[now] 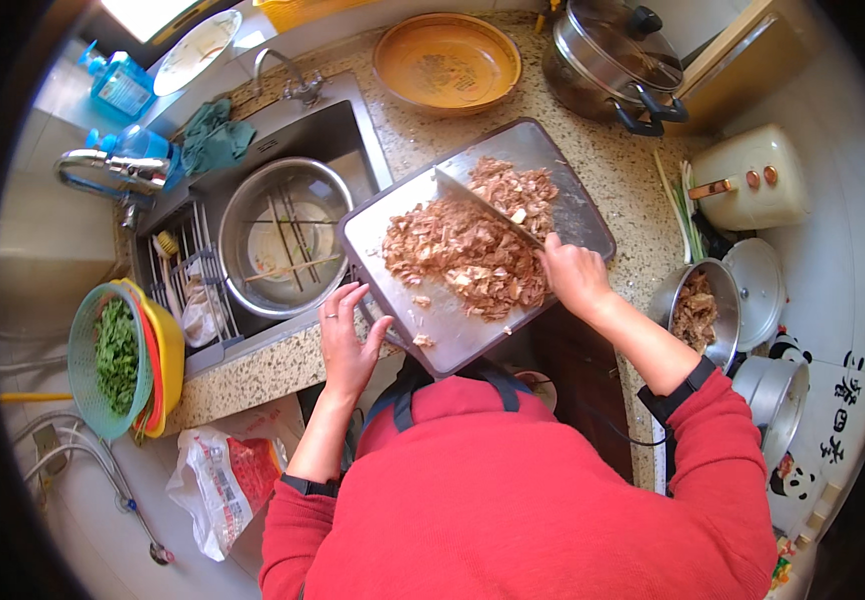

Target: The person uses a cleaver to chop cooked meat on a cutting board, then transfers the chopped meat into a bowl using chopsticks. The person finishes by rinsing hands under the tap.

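A heap of chopped cooked meat (447, 247) covers the middle of a metal-faced cutting board (575, 202) with a dark rim. My right hand (576, 276) grips the handle of a kitchen knife (470, 196), whose blade lies across the heap. A pale piece of food (519, 216) rests against the blade. Beside the board's left edge, near its handle, my left hand (348, 337) has its fingers apart and holds nothing; whether its fingertips touch the rim I cannot tell. A few small meat scraps (423, 340) lie near the board's front corner.
Left of the board, a steel basin (234, 277) with chopsticks sits in the sink (372, 142). Leafy greens fill a colander (80, 360) at far left. A brown dish (447, 64) and lidded pot (582, 82) stand behind. At right is a steel pot (729, 300) holding meat.
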A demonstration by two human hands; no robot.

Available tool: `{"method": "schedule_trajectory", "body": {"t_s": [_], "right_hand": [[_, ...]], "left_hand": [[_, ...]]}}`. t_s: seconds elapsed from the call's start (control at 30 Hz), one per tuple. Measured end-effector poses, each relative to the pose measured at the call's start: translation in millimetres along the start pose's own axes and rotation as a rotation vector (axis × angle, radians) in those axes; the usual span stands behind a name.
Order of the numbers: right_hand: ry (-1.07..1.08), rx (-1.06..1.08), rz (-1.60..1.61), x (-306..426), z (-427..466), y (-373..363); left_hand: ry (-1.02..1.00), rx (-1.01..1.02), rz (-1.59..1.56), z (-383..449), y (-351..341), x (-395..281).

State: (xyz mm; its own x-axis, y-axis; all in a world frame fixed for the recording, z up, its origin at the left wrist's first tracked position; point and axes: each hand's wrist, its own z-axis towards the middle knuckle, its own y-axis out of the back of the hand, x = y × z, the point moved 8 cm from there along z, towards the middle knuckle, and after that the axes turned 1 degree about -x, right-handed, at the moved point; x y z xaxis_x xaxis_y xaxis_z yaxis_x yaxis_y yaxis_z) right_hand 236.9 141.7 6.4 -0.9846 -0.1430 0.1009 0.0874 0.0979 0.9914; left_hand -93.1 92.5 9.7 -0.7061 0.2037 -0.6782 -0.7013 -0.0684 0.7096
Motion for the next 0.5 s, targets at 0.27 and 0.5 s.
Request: {"method": "schedule_trajectory", "body": {"t_s": [0.27,0.5], "right_hand": [[0.069,-0.186,0.064,0,-14,16],[0.140,-0.265,0.110,16,-41,47]], "left_hand": [[-0.082,0.156,0.169,-20,-12,-3],[-0.171,0.174,0.196,-23,-35,-13]]}}
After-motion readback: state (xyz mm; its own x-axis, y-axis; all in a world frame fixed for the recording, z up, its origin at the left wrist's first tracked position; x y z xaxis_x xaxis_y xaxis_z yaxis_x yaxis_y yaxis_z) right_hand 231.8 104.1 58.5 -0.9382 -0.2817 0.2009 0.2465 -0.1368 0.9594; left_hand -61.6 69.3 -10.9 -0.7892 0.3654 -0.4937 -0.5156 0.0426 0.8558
